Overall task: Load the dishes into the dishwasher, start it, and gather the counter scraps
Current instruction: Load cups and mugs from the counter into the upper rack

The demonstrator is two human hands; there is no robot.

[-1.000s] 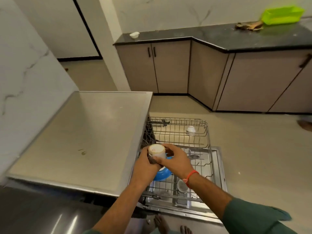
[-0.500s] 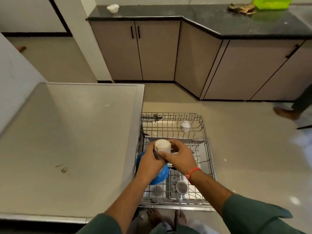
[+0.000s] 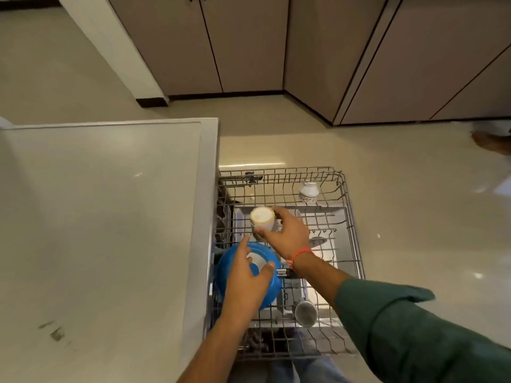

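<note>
Fingers of right hand (image 3: 287, 233) around one cream cup (image 3: 262, 217), left hand (image 3: 246, 275) spread, over rack (image 3: 351, 244) with two more cups

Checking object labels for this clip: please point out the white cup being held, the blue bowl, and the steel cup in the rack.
white cup (image 3: 262, 217): head view, on its upturned base.
blue bowl (image 3: 272, 288): head view, on its right rim.
steel cup (image 3: 305, 313): head view, on its open mouth.

Bright, even indoor light, with glare streaks on the floor (image 3: 414, 244) beyond and to the right of the right hand (image 3: 287, 233) grip, soft shadows under the rack (image 3: 345, 217), wide-angle bending toward the edges, slight motion softness throughout.
</note>
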